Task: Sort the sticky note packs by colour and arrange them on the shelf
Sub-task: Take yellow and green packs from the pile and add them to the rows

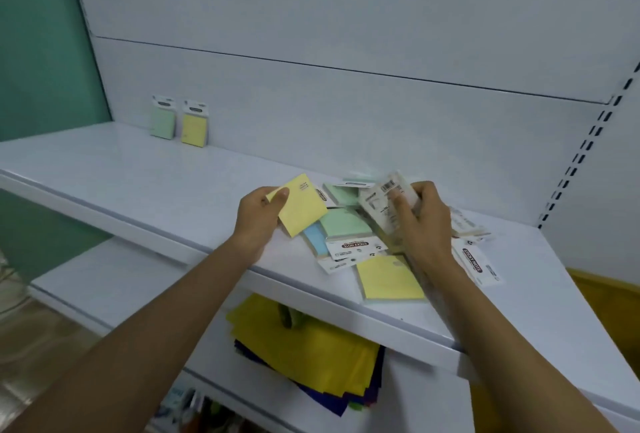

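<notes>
The left hand (263, 214) pinches a yellow pack (303, 207) between thumb and fingers, at the 9 o'clock edge of the pile (343, 224). The right hand (424, 221) has its fingers curled round a turned pack (381, 210), whose back shows a barcode (388, 185). This pack is blurred and I cannot tell its colour. The pile lies on the white shelf (138, 169) between and under both hands, with green, blue and yellow packs overlapping. At 10 o'clock from the pile, well apart, a green standing pack (162, 119) and a yellow standing pack (194, 124) stand side by side against the back panel (346, 120). At 6 o'clock, yellow paper sheets (311, 346) lie on a lower shelf (104, 280).
</notes>
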A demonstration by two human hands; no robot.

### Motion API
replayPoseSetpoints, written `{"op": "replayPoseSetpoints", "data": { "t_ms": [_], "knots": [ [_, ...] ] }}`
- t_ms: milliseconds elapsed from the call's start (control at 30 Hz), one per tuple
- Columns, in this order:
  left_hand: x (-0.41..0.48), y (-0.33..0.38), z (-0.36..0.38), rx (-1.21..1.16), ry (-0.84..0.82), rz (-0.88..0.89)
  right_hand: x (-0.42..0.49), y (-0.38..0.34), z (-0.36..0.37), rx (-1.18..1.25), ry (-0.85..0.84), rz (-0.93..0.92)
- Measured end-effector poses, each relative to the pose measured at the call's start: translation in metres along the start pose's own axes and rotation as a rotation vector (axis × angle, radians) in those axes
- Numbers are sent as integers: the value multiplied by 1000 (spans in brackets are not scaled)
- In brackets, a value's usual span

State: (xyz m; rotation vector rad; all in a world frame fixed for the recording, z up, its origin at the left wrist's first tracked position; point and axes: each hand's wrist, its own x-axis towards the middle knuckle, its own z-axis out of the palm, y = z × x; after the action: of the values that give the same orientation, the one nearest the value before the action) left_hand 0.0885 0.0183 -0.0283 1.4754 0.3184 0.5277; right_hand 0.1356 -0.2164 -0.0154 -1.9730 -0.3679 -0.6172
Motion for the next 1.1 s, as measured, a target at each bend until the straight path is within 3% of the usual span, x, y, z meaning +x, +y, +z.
{"op": "replayPoseSetpoints", "data": {
  "t_ms": [133,300,500,633,667,733,833,933,1100],
  "knots": [
    [-14,12,-3,-212,73,-152,1,-24,14,54,-120,-175],
    [-36,21,-24,-411,20,-289,-14,-55,55,218,-225,-461],
    [-51,35,-70,-570,-20,-241,-27,-79,93,298,-345,-381],
    [-53,39,-94,-552,-9,-189,-39,-105,115,336,-295,-393],
    [-52,41,-102,-564,15,-162,-44,-113,121,350,-270,-362],
    [-48,48,-123,-580,53,-104,-52,-131,138,444,-275,-120],
    [-38,55,-159,-587,109,-42,-61,-166,168,724,-498,322],
    [-34,62,-198,-534,144,6,-74,-199,203,794,-641,373],
    [-28,66,-271,-305,167,85,-90,-235,265,829,-670,417]
  ]
}}
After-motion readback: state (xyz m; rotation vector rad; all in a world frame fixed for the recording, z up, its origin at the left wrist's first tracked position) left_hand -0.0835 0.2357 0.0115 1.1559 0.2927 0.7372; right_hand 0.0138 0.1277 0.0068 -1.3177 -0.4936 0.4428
